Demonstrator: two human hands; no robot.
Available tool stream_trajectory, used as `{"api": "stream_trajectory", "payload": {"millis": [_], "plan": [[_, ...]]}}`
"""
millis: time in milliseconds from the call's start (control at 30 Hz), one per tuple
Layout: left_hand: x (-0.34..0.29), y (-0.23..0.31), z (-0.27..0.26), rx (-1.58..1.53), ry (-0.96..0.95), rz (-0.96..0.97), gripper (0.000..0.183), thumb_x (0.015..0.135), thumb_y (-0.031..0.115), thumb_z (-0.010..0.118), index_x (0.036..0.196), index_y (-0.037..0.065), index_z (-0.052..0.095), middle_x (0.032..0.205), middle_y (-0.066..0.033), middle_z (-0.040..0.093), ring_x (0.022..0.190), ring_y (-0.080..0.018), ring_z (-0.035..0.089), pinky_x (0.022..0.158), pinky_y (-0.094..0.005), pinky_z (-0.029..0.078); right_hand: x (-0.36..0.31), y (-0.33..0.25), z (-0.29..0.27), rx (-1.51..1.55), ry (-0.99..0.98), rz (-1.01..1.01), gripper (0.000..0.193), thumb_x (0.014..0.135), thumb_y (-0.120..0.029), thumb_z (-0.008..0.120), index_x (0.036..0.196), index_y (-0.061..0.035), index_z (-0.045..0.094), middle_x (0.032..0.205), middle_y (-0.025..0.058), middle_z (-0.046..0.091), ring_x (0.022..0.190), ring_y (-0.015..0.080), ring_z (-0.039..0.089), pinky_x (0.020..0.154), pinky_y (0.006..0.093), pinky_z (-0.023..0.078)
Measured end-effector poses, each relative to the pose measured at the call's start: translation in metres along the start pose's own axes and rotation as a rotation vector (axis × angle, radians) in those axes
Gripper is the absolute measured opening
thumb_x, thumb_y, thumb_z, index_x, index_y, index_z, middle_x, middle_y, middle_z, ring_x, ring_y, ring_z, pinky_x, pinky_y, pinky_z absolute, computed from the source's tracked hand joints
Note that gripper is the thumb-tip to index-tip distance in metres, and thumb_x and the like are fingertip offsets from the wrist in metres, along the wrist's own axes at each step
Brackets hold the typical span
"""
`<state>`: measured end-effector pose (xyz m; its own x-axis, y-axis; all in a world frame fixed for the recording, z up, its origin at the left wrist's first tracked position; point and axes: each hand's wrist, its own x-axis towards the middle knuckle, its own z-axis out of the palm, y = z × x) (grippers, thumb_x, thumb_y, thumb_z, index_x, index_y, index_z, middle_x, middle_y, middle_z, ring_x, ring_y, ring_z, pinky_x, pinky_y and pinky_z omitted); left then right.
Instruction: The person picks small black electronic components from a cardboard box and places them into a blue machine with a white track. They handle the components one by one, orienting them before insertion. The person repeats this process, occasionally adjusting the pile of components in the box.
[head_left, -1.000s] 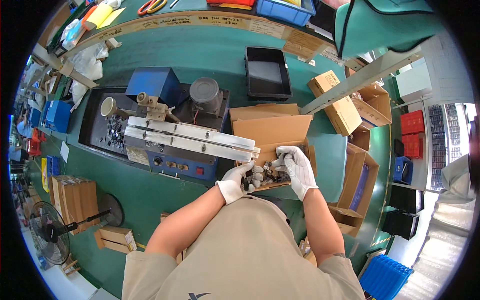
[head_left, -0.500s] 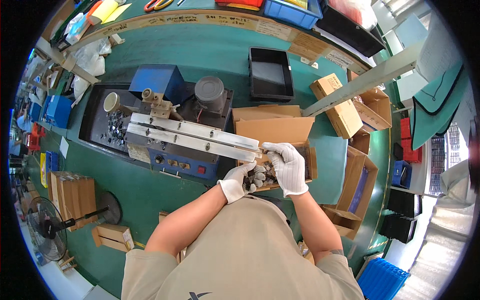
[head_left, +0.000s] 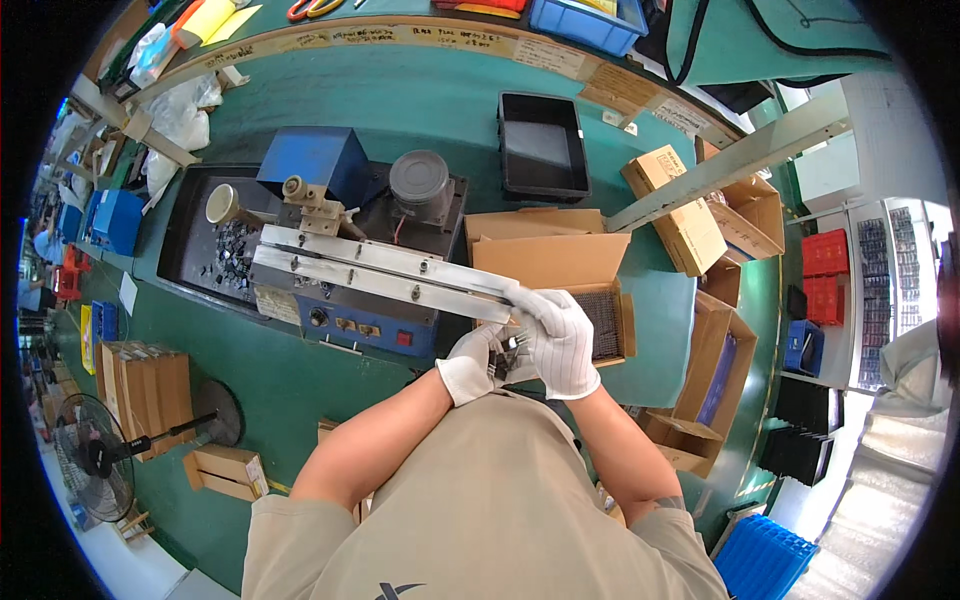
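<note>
Both my hands wear white gloves and meet at the near right end of a pair of long pale metal rails (head_left: 400,275) on a blue machine (head_left: 370,325). Several small black parts with thin metal legs (head_left: 503,358) lie in my left hand (head_left: 470,367), whose fingers curl round them. My right hand (head_left: 562,345) is at the rail end, its fingers bent and slightly blurred; whatever they pinch is hidden. Beneath and beyond that hand stands an open cardboard box (head_left: 550,258) holding rows of small parts, partly covered by the glove.
At the machine's left, a dark tray (head_left: 190,225) contains scattered black pieces and a cream cup (head_left: 223,204). A black bin (head_left: 542,147) stands farther back. Cardboard boxes (head_left: 676,212) and a slanting pale post (head_left: 740,160) are on the right. A floor fan (head_left: 95,455) is at the left.
My right hand has moved slightly left and down, over the rail end and closer to my left hand. My left hand stays nearly still. The green hanging sheet at right has swung up.
</note>
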<state>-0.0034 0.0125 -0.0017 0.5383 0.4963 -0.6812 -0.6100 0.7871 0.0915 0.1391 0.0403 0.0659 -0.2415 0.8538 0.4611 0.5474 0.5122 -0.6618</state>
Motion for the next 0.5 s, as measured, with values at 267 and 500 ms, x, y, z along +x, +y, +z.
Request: {"api": "stream_trajectory", "payload": {"millis": [267, 500], "plan": [[0.015, -0.005, -0.021, 0.039, -0.074, -0.022, 0.041, 0.106, 0.050, 0.046, 0.117, 0.015, 0.064, 0.109, -0.0064, 0.070, 0.102, -0.0273, 0.069, 0.090, -0.0499, 0.058, -0.030, 0.003, -0.013, -0.255, -0.423, 0.129, 0.023, 0.081, -0.026, 0.076, 0.099, -0.0119, 0.073, 0.088, 0.0102, 0.067, 0.076, 0.0333, 0.063, 0.071, 0.0465, 0.050], [0.026, -0.011, -0.035, 0.182, -0.020, -0.098, 0.048, 0.103, 0.057, 0.050, 0.123, 0.016, 0.064, 0.107, -0.0042, 0.072, 0.091, -0.0210, 0.067, 0.078, -0.0406, 0.057, -0.038, -0.003, -0.005, -0.507, -0.542, 0.215, 0.013, 0.083, -0.024, 0.071, 0.086, -0.0110, 0.071, 0.080, 0.0129, 0.065, 0.079, 0.0323, 0.066, 0.074, 0.0461, 0.050]]}}
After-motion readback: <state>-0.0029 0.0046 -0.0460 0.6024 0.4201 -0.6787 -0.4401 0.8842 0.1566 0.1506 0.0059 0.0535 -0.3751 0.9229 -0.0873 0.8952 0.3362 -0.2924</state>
